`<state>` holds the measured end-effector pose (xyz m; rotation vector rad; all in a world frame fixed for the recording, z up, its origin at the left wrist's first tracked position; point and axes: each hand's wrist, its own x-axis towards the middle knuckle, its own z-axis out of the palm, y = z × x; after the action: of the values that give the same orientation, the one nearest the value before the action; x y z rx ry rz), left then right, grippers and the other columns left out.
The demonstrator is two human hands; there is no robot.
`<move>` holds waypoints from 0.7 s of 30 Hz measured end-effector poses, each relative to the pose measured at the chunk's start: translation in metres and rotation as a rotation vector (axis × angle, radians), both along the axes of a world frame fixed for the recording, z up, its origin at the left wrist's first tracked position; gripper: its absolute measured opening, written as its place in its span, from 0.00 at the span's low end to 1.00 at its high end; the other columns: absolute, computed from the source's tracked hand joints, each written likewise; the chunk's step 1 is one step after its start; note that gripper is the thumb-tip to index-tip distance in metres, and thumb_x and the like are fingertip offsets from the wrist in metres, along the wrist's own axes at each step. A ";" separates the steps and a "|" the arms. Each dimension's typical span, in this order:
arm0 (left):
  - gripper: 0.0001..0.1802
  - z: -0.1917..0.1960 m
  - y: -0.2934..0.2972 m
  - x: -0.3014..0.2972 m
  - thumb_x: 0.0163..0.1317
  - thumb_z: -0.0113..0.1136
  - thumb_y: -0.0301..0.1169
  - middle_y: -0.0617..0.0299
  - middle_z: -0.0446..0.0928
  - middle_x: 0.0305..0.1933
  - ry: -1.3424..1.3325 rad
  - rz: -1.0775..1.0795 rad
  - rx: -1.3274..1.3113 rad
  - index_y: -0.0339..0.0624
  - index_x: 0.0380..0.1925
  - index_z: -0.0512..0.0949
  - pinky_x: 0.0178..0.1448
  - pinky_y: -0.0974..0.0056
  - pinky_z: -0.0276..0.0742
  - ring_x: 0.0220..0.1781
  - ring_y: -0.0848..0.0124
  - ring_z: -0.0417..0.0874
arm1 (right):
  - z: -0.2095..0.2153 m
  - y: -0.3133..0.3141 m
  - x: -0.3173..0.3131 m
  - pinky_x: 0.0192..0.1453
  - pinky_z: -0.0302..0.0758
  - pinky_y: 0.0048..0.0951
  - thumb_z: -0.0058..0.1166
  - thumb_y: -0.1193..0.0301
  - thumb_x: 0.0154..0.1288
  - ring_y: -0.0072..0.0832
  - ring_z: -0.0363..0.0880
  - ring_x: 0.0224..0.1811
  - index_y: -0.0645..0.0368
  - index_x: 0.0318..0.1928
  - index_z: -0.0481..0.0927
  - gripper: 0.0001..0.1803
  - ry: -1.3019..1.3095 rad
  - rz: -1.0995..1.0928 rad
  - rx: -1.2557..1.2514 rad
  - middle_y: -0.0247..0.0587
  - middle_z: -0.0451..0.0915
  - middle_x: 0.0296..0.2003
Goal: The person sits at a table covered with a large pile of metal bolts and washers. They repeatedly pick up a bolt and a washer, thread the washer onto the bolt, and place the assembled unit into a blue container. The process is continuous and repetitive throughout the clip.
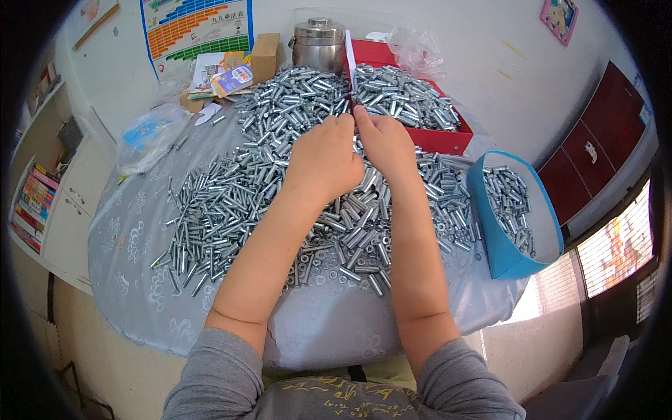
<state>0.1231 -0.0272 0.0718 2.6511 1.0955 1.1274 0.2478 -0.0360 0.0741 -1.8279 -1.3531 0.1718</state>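
Observation:
Both my arms reach forward over a large heap of silver metal sleeves and bolts [231, 210] spread over the table. My left hand [323, 157] is closed, fingers curled inward, at the middle of the heap. Close beside it my right hand [385, 143] is closed too, its thumb pointing away from me. Whatever lies between the fingers is hidden by the hands. Just beyond them stands a red box [437, 142] filled with more metal sleeves [402, 98]. Small nuts and washers [318, 262] are scattered at the heap's near side, under my forearms.
A blue fabric bin [514, 262] holding metal parts stands at the right. A steel pot [318, 45], a cardboard box [265, 57] and booklets [232, 80] sit at the back. A plastic bag [150, 140] lies at the left on the grey tablecloth [126, 280].

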 end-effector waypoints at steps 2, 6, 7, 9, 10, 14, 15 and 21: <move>0.12 -0.003 0.004 -0.003 0.45 0.49 0.26 0.49 0.74 0.33 0.001 -0.007 0.020 0.35 0.32 0.68 0.40 0.51 0.73 0.37 0.51 0.77 | 0.003 -0.002 -0.002 0.44 0.72 0.41 0.37 0.45 0.62 0.48 0.79 0.37 0.57 0.32 0.84 0.30 -0.016 0.028 -0.111 0.54 0.80 0.29; 0.12 -0.005 0.002 0.001 0.45 0.49 0.25 0.50 0.74 0.33 0.061 -0.001 0.004 0.36 0.34 0.68 0.40 0.51 0.72 0.38 0.52 0.76 | -0.003 0.003 0.013 0.40 0.72 0.38 0.40 0.45 0.61 0.42 0.79 0.32 0.65 0.30 0.82 0.32 0.112 0.126 -0.144 0.52 0.79 0.25; 0.12 -0.004 0.001 0.003 0.45 0.49 0.25 0.50 0.74 0.33 0.072 -0.008 -0.002 0.36 0.34 0.68 0.40 0.51 0.72 0.38 0.52 0.76 | -0.004 0.003 0.017 0.39 0.72 0.37 0.41 0.46 0.61 0.40 0.78 0.30 0.66 0.29 0.81 0.32 0.176 0.169 -0.104 0.50 0.78 0.23; 0.12 -0.004 0.001 0.003 0.45 0.50 0.25 0.50 0.75 0.33 0.045 -0.028 0.008 0.36 0.33 0.68 0.40 0.52 0.73 0.38 0.52 0.77 | -0.007 0.002 0.023 0.36 0.71 0.34 0.43 0.49 0.62 0.34 0.75 0.25 0.69 0.27 0.79 0.31 0.303 0.256 -0.022 0.46 0.76 0.20; 0.12 -0.006 0.003 0.003 0.45 0.51 0.26 0.49 0.75 0.32 0.022 -0.030 0.026 0.36 0.32 0.69 0.39 0.52 0.74 0.37 0.53 0.78 | -0.005 0.000 0.023 0.28 0.68 0.31 0.45 0.52 0.63 0.26 0.70 0.21 0.69 0.28 0.77 0.27 0.278 0.293 0.006 0.39 0.72 0.17; 0.11 -0.008 0.005 0.001 0.45 0.53 0.27 0.49 0.76 0.33 0.028 -0.004 0.025 0.36 0.31 0.70 0.40 0.53 0.74 0.37 0.53 0.79 | -0.005 -0.008 0.020 0.21 0.64 0.25 0.45 0.55 0.64 0.19 0.68 0.20 0.64 0.35 0.73 0.21 0.436 0.341 -0.174 0.34 0.70 0.19; 0.11 -0.009 0.005 0.001 0.45 0.53 0.27 0.49 0.76 0.33 0.033 -0.002 0.029 0.36 0.31 0.70 0.40 0.53 0.74 0.37 0.53 0.79 | -0.006 -0.008 0.020 0.20 0.62 0.23 0.44 0.54 0.65 0.18 0.67 0.19 0.62 0.35 0.72 0.21 0.478 0.391 -0.144 0.32 0.69 0.20; 0.11 -0.011 0.008 -0.002 0.45 0.52 0.26 0.51 0.74 0.33 0.060 0.013 -0.031 0.38 0.32 0.67 0.39 0.52 0.72 0.38 0.53 0.77 | 0.004 -0.016 0.018 0.19 0.56 0.16 0.45 0.65 0.63 0.13 0.62 0.19 0.57 0.43 0.70 0.11 0.682 0.520 -0.084 0.28 0.68 0.25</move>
<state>0.1216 -0.0197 0.0606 2.6747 1.1316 1.0307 0.2654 -0.0517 0.0776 -1.2526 -1.2822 1.0352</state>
